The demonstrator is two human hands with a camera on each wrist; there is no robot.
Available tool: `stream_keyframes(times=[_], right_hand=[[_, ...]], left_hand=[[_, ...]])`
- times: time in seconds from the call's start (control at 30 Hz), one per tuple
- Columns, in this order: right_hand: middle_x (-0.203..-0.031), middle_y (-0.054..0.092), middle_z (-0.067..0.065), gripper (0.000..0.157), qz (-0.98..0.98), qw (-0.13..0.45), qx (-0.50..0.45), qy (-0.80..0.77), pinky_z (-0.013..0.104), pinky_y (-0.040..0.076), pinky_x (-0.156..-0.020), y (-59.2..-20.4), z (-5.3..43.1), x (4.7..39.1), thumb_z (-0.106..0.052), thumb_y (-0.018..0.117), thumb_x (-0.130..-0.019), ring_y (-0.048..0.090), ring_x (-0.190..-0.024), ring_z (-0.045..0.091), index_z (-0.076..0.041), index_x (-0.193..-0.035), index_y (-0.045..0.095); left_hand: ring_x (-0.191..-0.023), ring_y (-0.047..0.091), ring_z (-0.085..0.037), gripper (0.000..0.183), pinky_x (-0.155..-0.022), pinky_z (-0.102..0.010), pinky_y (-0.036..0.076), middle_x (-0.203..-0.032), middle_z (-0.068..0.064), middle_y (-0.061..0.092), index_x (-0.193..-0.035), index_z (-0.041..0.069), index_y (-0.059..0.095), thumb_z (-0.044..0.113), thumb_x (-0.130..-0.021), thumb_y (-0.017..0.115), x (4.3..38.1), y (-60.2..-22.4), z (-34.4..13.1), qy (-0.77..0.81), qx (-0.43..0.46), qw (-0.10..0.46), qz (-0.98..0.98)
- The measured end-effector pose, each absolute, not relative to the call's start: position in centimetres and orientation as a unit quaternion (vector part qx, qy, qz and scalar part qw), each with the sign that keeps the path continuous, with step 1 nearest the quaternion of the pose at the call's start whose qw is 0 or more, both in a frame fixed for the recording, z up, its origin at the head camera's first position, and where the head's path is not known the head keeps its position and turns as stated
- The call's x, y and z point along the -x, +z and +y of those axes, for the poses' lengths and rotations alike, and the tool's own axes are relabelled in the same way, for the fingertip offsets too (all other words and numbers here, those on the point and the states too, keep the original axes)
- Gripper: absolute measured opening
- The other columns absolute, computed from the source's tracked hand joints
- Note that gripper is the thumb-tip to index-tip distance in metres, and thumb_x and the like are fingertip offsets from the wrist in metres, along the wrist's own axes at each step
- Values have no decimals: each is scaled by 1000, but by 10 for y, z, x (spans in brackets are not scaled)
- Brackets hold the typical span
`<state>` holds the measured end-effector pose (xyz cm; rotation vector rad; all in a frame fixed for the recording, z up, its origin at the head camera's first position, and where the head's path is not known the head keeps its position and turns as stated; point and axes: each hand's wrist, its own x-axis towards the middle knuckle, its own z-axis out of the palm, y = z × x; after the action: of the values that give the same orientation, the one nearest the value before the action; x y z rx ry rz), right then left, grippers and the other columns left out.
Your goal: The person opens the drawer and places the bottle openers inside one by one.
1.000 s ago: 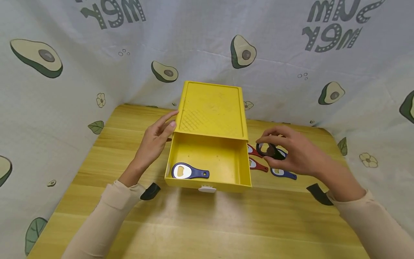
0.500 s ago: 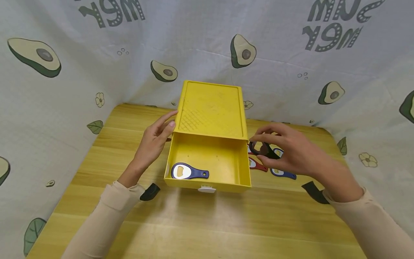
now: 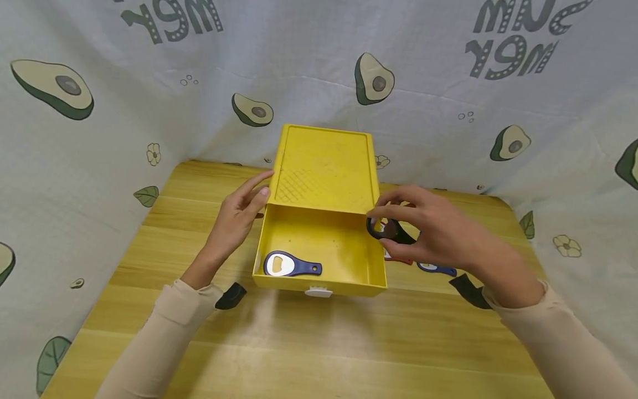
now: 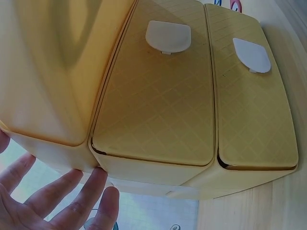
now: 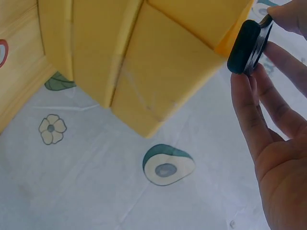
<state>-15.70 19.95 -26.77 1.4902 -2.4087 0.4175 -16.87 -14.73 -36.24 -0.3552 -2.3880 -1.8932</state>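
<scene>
A yellow drawer cabinet (image 3: 326,166) stands on the table with its top drawer (image 3: 344,284) pulled out. Inside that drawer, at the front left, lies a blue bottle opener (image 3: 294,265). My left hand (image 3: 236,216) rests its straight fingers against the cabinet's left side; the left wrist view shows the fingertips (image 4: 98,177) touching it. My right hand (image 3: 428,224) pinches a black bottle opener (image 3: 399,233) by its ring end, above the drawer's right wall. In the right wrist view the black opener is held between thumb and fingers close to the cabinet's edge.
Right of the cabinet on the wooden table (image 3: 319,349) lie a red bottle opener (image 3: 399,259) and a blue one (image 3: 437,269), partly covered by my right hand. Two lower drawers with white handles (image 4: 168,36) are closed. A printed cloth (image 3: 314,72) hangs behind.
My right hand has moved left with the black bottle opener, from above the openers on the table to the drawer's right wall. The left hand has stayed in place.
</scene>
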Motion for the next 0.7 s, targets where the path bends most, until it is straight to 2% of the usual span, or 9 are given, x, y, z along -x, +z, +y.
stream_keyframes(times=[0.1, 0.23, 0.5, 0.57, 0.7], right_hand=[[-116, 63, 8, 30, -832, 136, -517, 146, 38, 51, -77, -265, 194, 155, -28, 69, -88, 56, -94, 16, -13, -115, 73], [-116, 63, 6, 37, -833, 131, -518, 143, 36, 50, -77, -263, 184, 154, -18, 77, -79, 56, -97, 17, -15, -116, 73], [-114, 63, 6, 38, -825, 126, -531, 146, 34, 49, -75, -265, 170, 156, -17, 78, -79, 57, -93, 16, -15, -116, 72], [-115, 62, 6, 38, -827, 118, -531, 143, 34, 50, -77, -266, 167, 156, -16, 79, -80, 58, -92, 13, -15, -117, 72], [-116, 61, 4, 39, -829, 94, -532, 144, 32, 50, -79, -267, 162, 156, -15, 79, -81, 60, -87, 6, -16, -119, 71]], left_hand=[[-117, 64, -26, 43, -88, -48, 54, -140, -8, 61, -149, 32, 48, 34, -106, 49, 169, -362, -147, -618, 115, 38, -777], [-117, 64, -26, 43, -87, -46, 54, -140, -8, 62, -149, 30, 49, 33, -106, 50, 169, -362, -147, -620, 111, 38, -776], [-119, 63, -28, 45, -92, -57, 52, -141, -9, 60, -150, 31, 47, 36, -106, 49, 170, -360, -147, -616, 114, 26, -779], [-120, 62, -29, 45, -92, -56, 52, -143, -9, 59, -151, 30, 46, 35, -106, 49, 169, -360, -148, -615, 116, 25, -779], [-121, 59, -25, 45, -91, -49, 53, -151, 1, 51, -152, 31, 45, 36, -107, 48, 169, -358, -148, -601, 121, 27, -790]])
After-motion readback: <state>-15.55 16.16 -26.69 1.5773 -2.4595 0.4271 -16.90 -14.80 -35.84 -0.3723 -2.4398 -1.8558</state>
